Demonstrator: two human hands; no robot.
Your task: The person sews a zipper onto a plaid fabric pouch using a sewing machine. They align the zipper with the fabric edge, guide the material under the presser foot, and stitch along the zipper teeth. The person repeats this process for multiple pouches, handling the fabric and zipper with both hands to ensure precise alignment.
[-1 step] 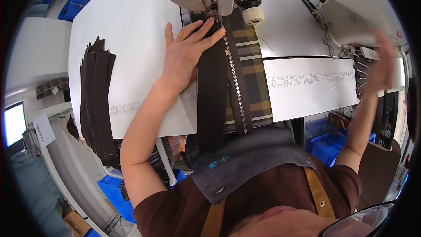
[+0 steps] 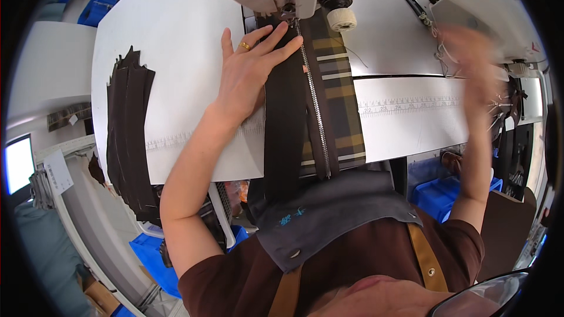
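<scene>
My left hand (image 2: 249,73) lies flat with fingers spread on a wide dark strip of fabric (image 2: 283,117), fingertips close to the sewing machine's needle area (image 2: 288,12). A ring is on one finger. Beside the strip runs a metal-toothed zipper (image 2: 317,111) on dark tape, over a yellow, grey and white plaid fabric (image 2: 343,105). The zipper's far end is under the machine head. My right hand (image 2: 470,53) is raised over the right side of the table, smeared by motion. Its fingers cannot be made out.
A stack of dark fabric strips (image 2: 130,129) hangs over the table's left front edge. Printed ruler markings (image 2: 411,105) cross the white tabletop. A white bobbin-like knob (image 2: 342,20) sits beside the machine head. Blue bins (image 2: 155,258) stand below. Dark material (image 2: 508,103) hangs at the right end.
My right hand has swept inward to the left, away from the table's right end. The dark material there has shifted outward. My left hand and the zipper have barely moved.
</scene>
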